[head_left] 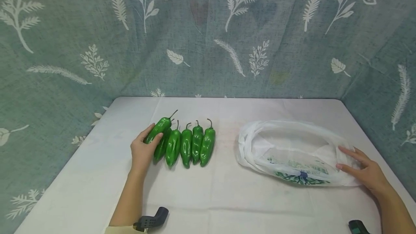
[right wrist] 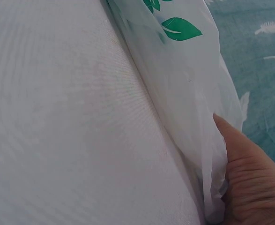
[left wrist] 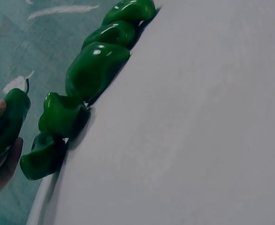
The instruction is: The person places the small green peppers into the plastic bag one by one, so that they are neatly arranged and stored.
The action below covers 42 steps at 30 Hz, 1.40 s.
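Teal fabric printed with white leaves hung behind a white-covered tabletop. On its right side we saw a thin plastic bag lying with its wide mouth open; we judged it almost weightless, limp and likely to collapse, best held by its gathered rim, since the loose film might tear. Well to its left, five green peppers lay side by side in a close row. We found the two hands far apart: the right hand held the bag's right end, thumb against the film, while the left hand pinched a sixth pepper between thumb and fingers, just off the row's left end. Its gloss made us expect smooth, slightly slippery skin over a light, fairly firm body that a hard squeeze could dent; whether it was real or moulded we could not tell. We thought the hold across its body sound. Smallest was its thin stem, which we would not have trusted as a handle, for it could snap.
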Available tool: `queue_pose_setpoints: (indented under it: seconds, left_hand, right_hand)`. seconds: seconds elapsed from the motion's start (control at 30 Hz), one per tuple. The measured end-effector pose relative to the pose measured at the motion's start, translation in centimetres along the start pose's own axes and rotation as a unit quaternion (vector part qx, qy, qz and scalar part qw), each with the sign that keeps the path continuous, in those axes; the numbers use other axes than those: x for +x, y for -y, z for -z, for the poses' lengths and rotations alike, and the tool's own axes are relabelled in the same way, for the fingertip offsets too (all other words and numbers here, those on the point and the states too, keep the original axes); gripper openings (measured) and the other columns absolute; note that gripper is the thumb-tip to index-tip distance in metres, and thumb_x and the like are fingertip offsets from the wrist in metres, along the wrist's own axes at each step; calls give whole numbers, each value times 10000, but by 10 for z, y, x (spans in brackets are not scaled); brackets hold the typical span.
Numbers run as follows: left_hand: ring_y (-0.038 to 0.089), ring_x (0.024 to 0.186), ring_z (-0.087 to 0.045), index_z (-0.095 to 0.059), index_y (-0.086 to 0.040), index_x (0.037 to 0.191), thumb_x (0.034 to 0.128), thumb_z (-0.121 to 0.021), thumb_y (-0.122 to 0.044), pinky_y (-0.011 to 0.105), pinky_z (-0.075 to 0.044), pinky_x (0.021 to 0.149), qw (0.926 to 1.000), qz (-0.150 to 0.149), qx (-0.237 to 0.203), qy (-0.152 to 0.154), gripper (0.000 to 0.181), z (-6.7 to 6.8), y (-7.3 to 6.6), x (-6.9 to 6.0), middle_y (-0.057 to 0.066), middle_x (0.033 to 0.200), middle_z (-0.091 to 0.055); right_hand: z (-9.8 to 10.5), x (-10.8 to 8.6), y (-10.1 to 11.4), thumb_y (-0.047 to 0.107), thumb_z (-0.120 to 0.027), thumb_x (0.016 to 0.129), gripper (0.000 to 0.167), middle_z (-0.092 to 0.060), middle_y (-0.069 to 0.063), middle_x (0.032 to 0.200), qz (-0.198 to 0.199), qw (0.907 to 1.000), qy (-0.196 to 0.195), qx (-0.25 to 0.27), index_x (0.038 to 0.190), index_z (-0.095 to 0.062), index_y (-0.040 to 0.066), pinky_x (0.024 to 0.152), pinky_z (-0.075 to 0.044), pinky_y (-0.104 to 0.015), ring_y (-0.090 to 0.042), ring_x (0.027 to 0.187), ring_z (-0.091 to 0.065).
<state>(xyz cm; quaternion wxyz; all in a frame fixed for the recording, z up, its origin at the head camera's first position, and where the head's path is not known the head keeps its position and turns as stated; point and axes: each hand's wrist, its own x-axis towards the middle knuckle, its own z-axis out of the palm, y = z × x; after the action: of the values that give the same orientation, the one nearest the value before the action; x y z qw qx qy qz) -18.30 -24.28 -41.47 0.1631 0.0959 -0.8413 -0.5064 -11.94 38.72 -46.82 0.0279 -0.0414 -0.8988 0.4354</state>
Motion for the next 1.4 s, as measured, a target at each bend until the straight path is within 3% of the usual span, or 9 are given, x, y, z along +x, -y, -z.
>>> queue_pose_setpoints:
  seconds: [0.6, 0.83, 1.07, 1.17, 1.4]
  left_hand:
    - [282, 1245, -482, -511, -123, 1359, 846, -716, -274, 444, -433, 999, 9943, -807, -208, 659, 572, -30, -26, -17, 98, 1370, -515]
    - [271, 1149, -537, -538, -88, 1327, 835, -731, -252, 450, -480, 928, 9908, -1123, -61, 752, 553, -35, -31, -22, 104, 1302, -557]
    - [255, 1200, -521, -572, -117, 1301, 820, -747, -248, 447, -442, 967, 9855, -1470, 143, 835, 529, -44, -41, -29, 94, 1294, -579]
    - [245, 1221, -512, -577, -129, 1298, 817, -750, -249, 440, -434, 984, 9849, -1440, 87, 956, 526, -49, -45, -31, 85, 1303, -578]
    - [217, 1256, -474, -571, -197, 1307, 811, -750, -298, 442, -406, 1018, 9864, -983, -239, 1297, 537, -64, -53, -32, 31, 1332, -552]
  right_hand:
    - [1, 1, 2, 277, -683, 875, 697, -5, -315, 1526, 7, 10000, 37, 62, 1468, -325, 196, 1013, -20, -742, -564, 1354, 44]
    - [0, 0, 2, 261, -684, 875, 697, 4, -305, 1530, 6, 9999, 27, 159, 1469, -326, 196, 1018, -5, -736, -535, 1366, 66]
    - [-2, -3, 0, 283, -690, 869, 703, 9, -296, 1532, -138, 9998, -18, 143, 1465, -332, 189, 1023, -3, -730, -541, 1363, 62]
    - [-1, -3, 0, 284, -691, 868, 701, -7, -308, 1528, -119, 9999, -33, 84, 1462, -336, 171, 1015, -16, -739, -554, 1358, 46]
    - [1, 0, 1, 288, -686, 871, 706, -7, -302, 1532, -51, 10000, 9, 31, 1463, -327, 152, 1014, -8, -739, -550, 1361, 50]
